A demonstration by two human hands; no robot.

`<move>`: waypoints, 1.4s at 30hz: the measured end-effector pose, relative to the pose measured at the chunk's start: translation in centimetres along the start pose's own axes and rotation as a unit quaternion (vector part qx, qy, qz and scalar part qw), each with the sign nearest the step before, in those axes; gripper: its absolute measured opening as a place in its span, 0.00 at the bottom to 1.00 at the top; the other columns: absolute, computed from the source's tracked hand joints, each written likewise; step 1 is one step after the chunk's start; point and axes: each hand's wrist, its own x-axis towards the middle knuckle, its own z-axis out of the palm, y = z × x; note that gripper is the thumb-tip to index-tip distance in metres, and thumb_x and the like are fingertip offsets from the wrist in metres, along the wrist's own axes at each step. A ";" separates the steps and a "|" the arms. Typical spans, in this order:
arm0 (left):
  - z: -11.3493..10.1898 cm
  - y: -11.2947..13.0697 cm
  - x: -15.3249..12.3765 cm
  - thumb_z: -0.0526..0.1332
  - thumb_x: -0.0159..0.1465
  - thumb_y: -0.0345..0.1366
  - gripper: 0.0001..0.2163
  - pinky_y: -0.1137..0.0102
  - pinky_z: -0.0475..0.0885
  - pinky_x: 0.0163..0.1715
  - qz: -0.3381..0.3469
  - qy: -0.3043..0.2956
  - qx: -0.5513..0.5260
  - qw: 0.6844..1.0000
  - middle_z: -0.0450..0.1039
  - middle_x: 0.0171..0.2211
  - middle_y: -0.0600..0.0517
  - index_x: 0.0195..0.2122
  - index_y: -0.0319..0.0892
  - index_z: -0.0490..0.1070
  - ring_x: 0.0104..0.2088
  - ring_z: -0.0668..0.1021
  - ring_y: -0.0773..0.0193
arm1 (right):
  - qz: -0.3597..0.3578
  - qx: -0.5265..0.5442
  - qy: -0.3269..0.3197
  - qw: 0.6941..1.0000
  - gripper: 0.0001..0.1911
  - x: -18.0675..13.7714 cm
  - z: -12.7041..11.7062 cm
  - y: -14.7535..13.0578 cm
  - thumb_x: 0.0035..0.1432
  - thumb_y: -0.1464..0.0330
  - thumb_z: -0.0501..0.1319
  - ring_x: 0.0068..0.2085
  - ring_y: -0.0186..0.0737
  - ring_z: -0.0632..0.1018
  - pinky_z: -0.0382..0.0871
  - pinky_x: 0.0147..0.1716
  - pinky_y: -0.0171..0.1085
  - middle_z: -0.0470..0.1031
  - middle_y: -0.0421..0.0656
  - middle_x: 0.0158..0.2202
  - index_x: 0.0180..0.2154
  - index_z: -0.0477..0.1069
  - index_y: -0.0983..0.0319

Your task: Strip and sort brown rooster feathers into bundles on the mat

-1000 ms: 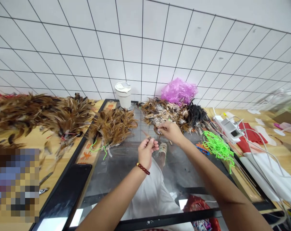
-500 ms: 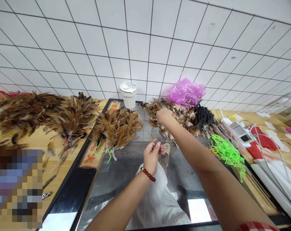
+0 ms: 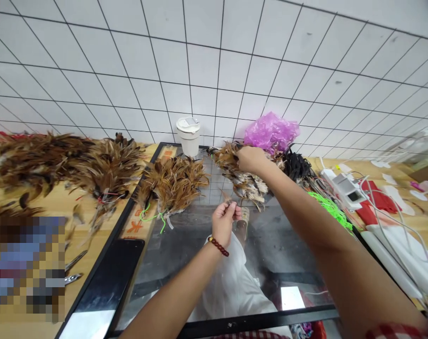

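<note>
The left hand [image 3: 224, 220] pinched a feather [image 3: 227, 197] that slackening could drop; the right hand [image 3: 253, 161], toward one o'clock, hid its grip.

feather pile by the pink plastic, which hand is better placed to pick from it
Right, most likely: the right hand is at the feather pile, while the left hand is apart from it and pinches what looks like a small feather.

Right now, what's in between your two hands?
In the head view, the front of the feather pile lies between the left hand and the right hand, with a little glass tabletop nearer the left.
</note>
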 end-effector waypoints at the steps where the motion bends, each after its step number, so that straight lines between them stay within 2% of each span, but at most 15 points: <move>1: 0.0 0.0 0.0 0.67 0.50 0.40 0.13 0.73 0.69 0.26 0.001 -0.002 -0.001 1.000 0.73 0.24 0.51 0.26 0.37 0.67 0.23 0.74 0.71 | -0.001 -0.004 0.004 1.000 0.18 -0.7 -0.6 0.4 0.56 0.68 0.54 0.47 0.54 0.74 0.66 0.45 0.46 0.73 0.59 0.45 0.46 0.71 0.69; 3: 0.0 0.0 0.0 0.67 0.49 0.40 0.13 0.74 0.69 0.26 0.004 -0.005 -0.005 1.000 0.73 0.24 0.52 0.25 0.38 0.67 0.23 0.74 0.71 | -0.004 -0.015 0.003 1.000 0.17 -2.2 -0.9 0.9 0.56 0.68 0.54 0.47 0.54 0.74 0.66 0.45 0.46 0.73 0.59 0.45 0.45 0.72 0.69; 5: 0.0 0.0 0.1 0.68 0.49 0.40 0.13 0.74 0.69 0.25 0.006 -0.009 -0.009 1.000 0.73 0.24 0.52 0.25 0.38 0.66 0.23 0.74 0.71 | -0.008 -0.024 -0.012 1.000 0.17 -3.7 -0.1 0.8 0.56 0.67 0.54 0.46 0.54 0.74 0.66 0.45 0.46 0.73 0.59 0.44 0.45 0.72 0.68; 10: 0.0 0.1 0.0 0.68 0.48 0.40 0.13 0.74 0.69 0.25 0.006 -0.010 -0.007 1.000 0.72 0.24 0.52 0.25 0.37 0.66 0.23 0.74 0.71 | -0.034 -0.019 -0.052 0.998 0.14 -6.4 4.8 -0.3 0.56 0.67 0.54 0.43 0.50 0.76 0.65 0.42 0.43 0.74 0.56 0.42 0.40 0.73 0.66; 15: -0.1 0.0 0.0 0.68 0.49 0.40 0.13 0.74 0.69 0.25 0.009 -0.008 -0.007 1.000 0.73 0.24 0.52 0.26 0.37 0.67 0.23 0.74 0.71 | -0.030 -0.002 -0.009 1.000 0.17 -8.5 8.6 -0.9 0.57 0.61 0.54 0.42 0.48 0.75 0.62 0.42 0.43 0.72 0.55 0.44 0.43 0.70 0.66; 20: 0.0 0.1 0.0 0.68 0.49 0.39 0.13 0.74 0.69 0.25 0.005 -0.001 -0.005 1.000 0.73 0.24 0.52 0.25 0.37 0.66 0.23 0.74 0.71 | -0.010 -0.013 0.016 1.000 0.16 -8.0 10.4 -0.3 0.62 0.69 0.46 0.41 0.44 0.74 0.59 0.42 0.42 0.70 0.55 0.44 0.45 0.69 0.66; 26: 0.0 0.3 -0.1 0.68 0.49 0.39 0.13 0.74 0.68 0.25 0.005 -0.003 -0.008 1.000 0.73 0.24 0.52 0.27 0.37 0.68 0.23 0.74 0.71 | 0.040 -0.010 0.006 0.999 0.17 -5.8 10.0 1.5 0.61 0.64 0.50 0.44 0.45 0.74 0.61 0.42 0.40 0.70 0.55 0.45 0.47 0.68 0.65; 30: -0.1 0.2 -0.1 0.68 0.49 0.39 0.12 0.74 0.69 0.26 0.007 0.000 -0.009 1.000 0.73 0.24 0.52 0.27 0.37 0.68 0.24 0.74 0.71 | 0.003 0.041 -0.002 0.999 0.25 -6.6 8.6 2.8 0.53 0.55 0.60 0.45 0.45 0.74 0.64 0.41 0.37 0.71 0.51 0.47 0.49 0.67 0.62; 33: -0.1 0.2 -0.1 0.67 0.50 0.39 0.12 0.74 0.68 0.26 0.006 -0.006 -0.010 1.000 0.72 0.24 0.52 0.27 0.37 0.68 0.23 0.73 0.71 | -0.030 0.088 -0.006 0.996 0.30 -7.1 6.8 3.8 0.47 0.53 0.64 0.44 0.44 0.74 0.64 0.39 0.35 0.72 0.47 0.46 0.49 0.68 0.59; 35: 0.0 0.2 -0.1 0.67 0.49 0.39 0.12 0.74 0.68 0.25 0.004 -0.007 -0.010 1.000 0.72 0.24 0.52 0.26 0.37 0.68 0.23 0.73 0.71 | -0.043 0.114 -0.006 0.992 0.25 -6.5 5.4 4.0 0.48 0.54 0.63 0.43 0.42 0.74 0.64 0.38 0.34 0.74 0.44 0.43 0.48 0.70 0.57; 38: 0.0 0.2 -0.1 0.68 0.49 0.39 0.12 0.74 0.68 0.26 0.003 -0.003 -0.012 1.000 0.72 0.24 0.52 0.26 0.37 0.68 0.24 0.73 0.71 | -0.050 0.120 0.032 0.991 0.16 -4.4 4.2 2.8 0.57 0.61 0.56 0.45 0.41 0.74 0.63 0.40 0.33 0.75 0.42 0.43 0.46 0.72 0.55; 42: 0.0 0.2 -0.1 0.68 0.49 0.40 0.13 0.74 0.68 0.26 0.004 0.001 -0.007 1.000 0.72 0.24 0.52 0.27 0.37 0.68 0.24 0.73 0.71 | -0.072 0.068 0.030 0.995 0.17 -1.1 5.1 -0.6 0.58 0.70 0.52 0.46 0.43 0.73 0.63 0.43 0.36 0.73 0.47 0.46 0.47 0.72 0.56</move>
